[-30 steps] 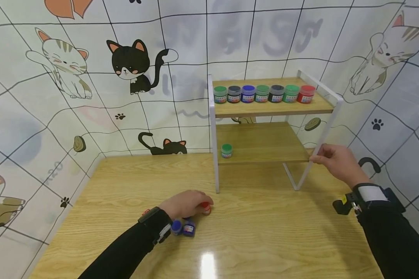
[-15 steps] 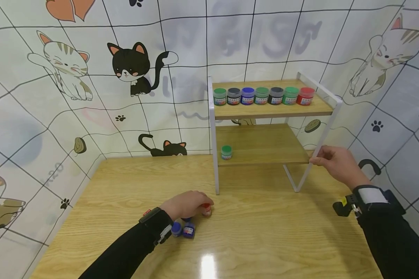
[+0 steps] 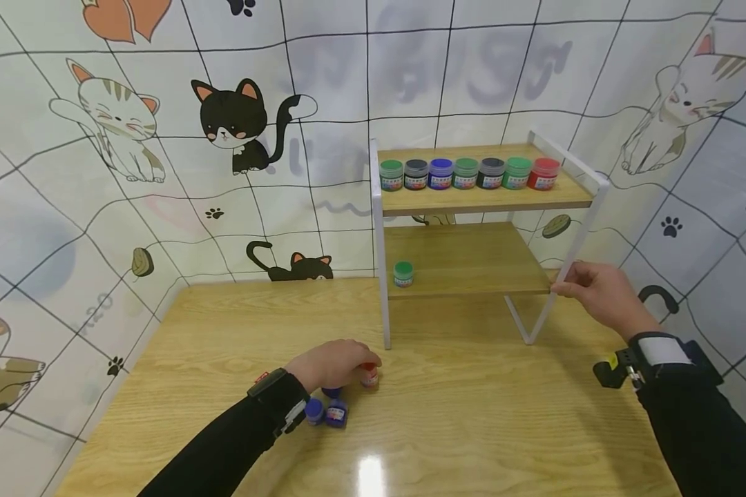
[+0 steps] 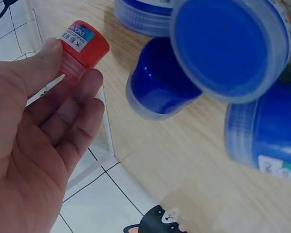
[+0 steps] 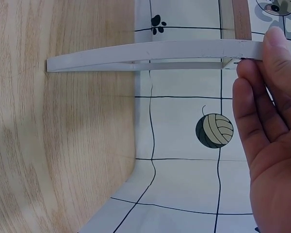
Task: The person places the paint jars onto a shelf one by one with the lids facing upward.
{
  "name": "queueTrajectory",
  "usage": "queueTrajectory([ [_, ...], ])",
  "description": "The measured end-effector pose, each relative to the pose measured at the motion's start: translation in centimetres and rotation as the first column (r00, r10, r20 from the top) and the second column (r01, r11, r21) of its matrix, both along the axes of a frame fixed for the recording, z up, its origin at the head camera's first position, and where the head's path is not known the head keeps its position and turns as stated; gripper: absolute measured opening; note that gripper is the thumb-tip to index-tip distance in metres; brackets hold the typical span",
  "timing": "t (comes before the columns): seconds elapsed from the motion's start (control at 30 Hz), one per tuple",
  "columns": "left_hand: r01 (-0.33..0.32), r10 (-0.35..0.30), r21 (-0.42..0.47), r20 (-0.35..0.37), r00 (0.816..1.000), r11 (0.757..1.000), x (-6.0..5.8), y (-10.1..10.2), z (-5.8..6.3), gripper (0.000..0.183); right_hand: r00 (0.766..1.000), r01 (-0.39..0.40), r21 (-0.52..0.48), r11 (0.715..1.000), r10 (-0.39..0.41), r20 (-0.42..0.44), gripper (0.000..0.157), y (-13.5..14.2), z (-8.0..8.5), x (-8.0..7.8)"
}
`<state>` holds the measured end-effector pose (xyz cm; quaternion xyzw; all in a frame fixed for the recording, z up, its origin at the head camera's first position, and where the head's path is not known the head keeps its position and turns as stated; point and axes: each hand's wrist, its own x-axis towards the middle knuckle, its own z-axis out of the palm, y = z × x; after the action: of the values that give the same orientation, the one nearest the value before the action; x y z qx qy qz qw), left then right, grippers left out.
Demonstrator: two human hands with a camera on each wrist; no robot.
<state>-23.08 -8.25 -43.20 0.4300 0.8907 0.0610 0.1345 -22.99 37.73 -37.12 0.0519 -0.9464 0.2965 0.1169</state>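
Between thumb and fingers, my left hand [image 3: 332, 364] pinches a small red paint jar [image 4: 85, 43] by its lid end, low over the table. Several blue paint jars [image 3: 336, 414] stand or lie close by, under and beside the left wrist. In the left wrist view, one blue jar [image 4: 160, 82] lies tilted, partly behind a nearer jar's blue lid [image 4: 223, 46]. At the right, my right hand [image 3: 599, 293] grips the white metal side frame [image 5: 150, 51] of a two-tier wooden rack, level with its lower shelf [image 3: 466, 255].
On the upper shelf [image 3: 472, 201] is a row of paint jars with green, black, blue and red lids. A single green-lidded jar [image 3: 403, 274] stands at the lower shelf's left end. Behind the wooden table [image 3: 472, 414] hangs a cat-printed backdrop [image 3: 336, 62].
The head view has tilted slightly, so the scene sits a little lower. Both hands keep their holds, with the red jar hardly moved.
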Motion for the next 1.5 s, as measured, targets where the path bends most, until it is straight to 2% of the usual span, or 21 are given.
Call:
queueTrajectory([
  [0.17,0.051,-0.052,-0.009,-0.052,0.997,0.999,0.0,0.4,0.6,0.029,1.0,-0.003,0.001,1.0,0.003,-0.002,0.027,-0.1,-0.1,0.0],
  [0.33,0.078,-0.078,0.001,-0.057,0.995,0.997,-0.2,0.9,1.2,0.029,1.0,0.002,0.0,1.0,-0.002,-0.005,0.026,-0.2,-0.1,-0.1],
  [0.57,0.067,-0.07,0.062,0.043,0.997,0.996,-0.5,1.6,1.8,0.027,1.0,0.004,-0.016,1.0,-0.004,0.012,0.028,-0.6,-0.1,0.0],
  [0.7,0.082,-0.088,0.088,0.062,0.994,0.993,-0.6,2.2,2.2,0.021,1.0,0.006,-0.018,1.0,-0.006,0.018,0.029,-0.6,-0.1,0.0],
  [0.83,0.103,-0.106,0.076,0.039,0.994,0.992,-0.6,2.9,2.8,0.022,1.0,0.002,-0.021,1.0,-0.002,0.017,0.028,-0.5,0.0,0.1],
  [1.13,0.155,-0.156,-0.014,-0.1,0.983,0.988,0.0,5.4,5.1,0.02,1.0,-0.008,-0.011,1.0,0.008,-0.001,0.027,-0.4,0.2,0.2],
  [1.37,0.19,-0.188,0.003,-0.124,0.974,0.982,0.4,7.7,6.8,0.023,1.0,-0.004,0.001,1.0,0.004,0.002,0.027,-0.3,0.2,0.3],
  [1.5,0.197,-0.196,-0.01,-0.141,0.97,0.98,0.4,8.8,8.3,0.021,1.0,-0.003,0.007,1.0,0.003,-0.002,0.027,-0.4,0.3,0.3],
])
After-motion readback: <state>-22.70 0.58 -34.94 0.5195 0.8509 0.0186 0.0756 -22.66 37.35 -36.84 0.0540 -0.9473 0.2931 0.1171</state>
